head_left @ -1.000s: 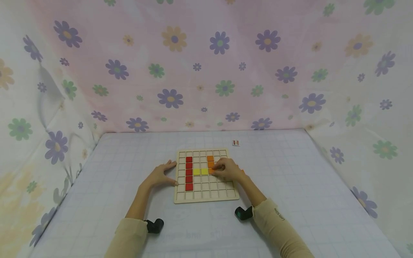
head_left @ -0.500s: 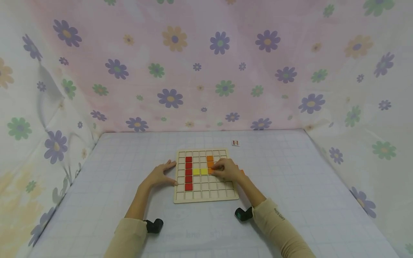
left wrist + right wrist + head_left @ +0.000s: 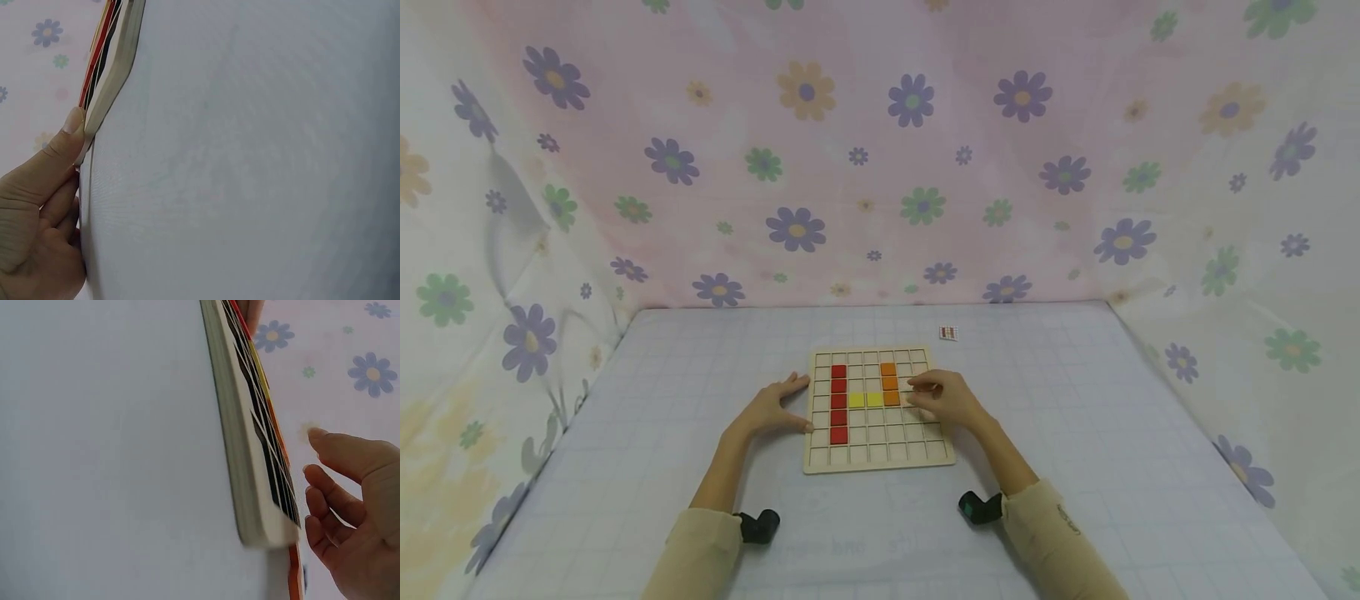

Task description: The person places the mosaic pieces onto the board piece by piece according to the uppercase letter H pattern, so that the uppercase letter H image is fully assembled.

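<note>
A wooden grid board (image 3: 917, 454) lies on the table. Set in it are a column of several red tiles (image 3: 838, 401), two yellow tiles (image 3: 866, 400) in a row, and three orange tiles (image 3: 890, 383) in a column. My left hand (image 3: 769, 408) rests at the board's left edge, thumb and fingers spread apart; in the left wrist view its thumb (image 3: 74, 122) touches the rim. Over the board's right side hovers my right hand (image 3: 949, 398), fingers loosely bent with nothing visible between them. The right wrist view has it apart from the board.
A small printed card (image 3: 949, 332) lies behind the board's right corner. Orange pieces (image 3: 294, 575) show past the board's edge in the right wrist view. Flowered cloth (image 3: 865, 150) hangs behind and at both sides of the table (image 3: 1045, 375).
My right hand has let go of the lowest orange tile, which lies in its cell, and has moved a little right, its fingers parting. The left hand stays where it was.
</note>
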Available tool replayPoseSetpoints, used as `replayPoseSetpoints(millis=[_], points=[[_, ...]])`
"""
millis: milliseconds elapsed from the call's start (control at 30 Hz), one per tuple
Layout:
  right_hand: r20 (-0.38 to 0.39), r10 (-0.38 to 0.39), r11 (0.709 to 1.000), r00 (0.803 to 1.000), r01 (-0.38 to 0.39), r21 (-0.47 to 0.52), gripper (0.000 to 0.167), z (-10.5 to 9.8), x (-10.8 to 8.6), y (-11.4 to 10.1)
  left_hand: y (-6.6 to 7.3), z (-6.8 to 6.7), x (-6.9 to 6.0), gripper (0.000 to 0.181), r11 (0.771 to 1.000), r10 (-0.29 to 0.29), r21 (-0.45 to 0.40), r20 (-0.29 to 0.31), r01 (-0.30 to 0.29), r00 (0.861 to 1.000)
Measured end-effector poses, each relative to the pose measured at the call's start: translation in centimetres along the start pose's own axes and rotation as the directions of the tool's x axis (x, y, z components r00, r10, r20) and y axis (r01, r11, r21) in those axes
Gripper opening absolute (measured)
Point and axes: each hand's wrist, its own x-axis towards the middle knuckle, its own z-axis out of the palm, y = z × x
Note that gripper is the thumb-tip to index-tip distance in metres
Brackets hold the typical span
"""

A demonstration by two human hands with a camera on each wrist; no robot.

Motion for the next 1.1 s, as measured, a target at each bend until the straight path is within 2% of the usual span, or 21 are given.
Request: replayPoseSetpoints(millis=[133,300,400,533,633,733,900,1100], points=[[-0.052,0.033,0.999,0.998,-0.034,-0.026,0.028,-1.6,-1.1,1.0,-0.1,0.0,0.1,0.094,1.000,0.004,0.016,-0.002,-0.004,1.000],[-0.101,0.098,0.993,0.990,-0.104,-0.060,0.031,-3.8,-2.6,2.3,-0.2,-0.1,-0.1,0.096,1.000,0.010,-0.011,-0.001,-0.010,1.000],[-0.083,0.171,0.980,0.982,-0.178,-0.089,0.037,-4.8,-3.3,2.8,-0.2,-0.2,-0.3,0.098,0.999,0.031,-0.009,-0.006,-0.031,1.000],[-0.001,0.249,0.957,0.969,-0.246,-0.152,0.046,-5.3,-3.7,3.2,-0.3,-0.1,-0.3,0.098,0.999,0.034,-0.005,-0.005,-0.034,0.999],[0.044,0.256,0.953,0.966,-0.245,-0.178,0.045,-5.2,-3.6,3.3,-0.3,-0.1,-0.2,0.097,1.000,0.019,-0.002,0.000,-0.019,1.000],[0.051,0.240,0.958,0.969,-0.228,-0.171,0.037,-4.9,-3.5,3.3,-0.1,0.0,-0.1,0.096,1.000,0.009,0.015,0.001,-0.009,1.000],[0.033,0.232,0.961,0.972,-0.224,-0.163,0.031,-4.7,-3.4,3.4,0.1,0.0,0.0,0.094,1.000,-0.001,0.031,0.003,0.001,1.000],[-0.027,0.249,0.956,0.968,-0.250,-0.150,0.041,-4.8,-3.5,3.7,0.1,0.0,0.1,0.094,1.000,-0.009,0.028,0.001,0.009,1.000]])
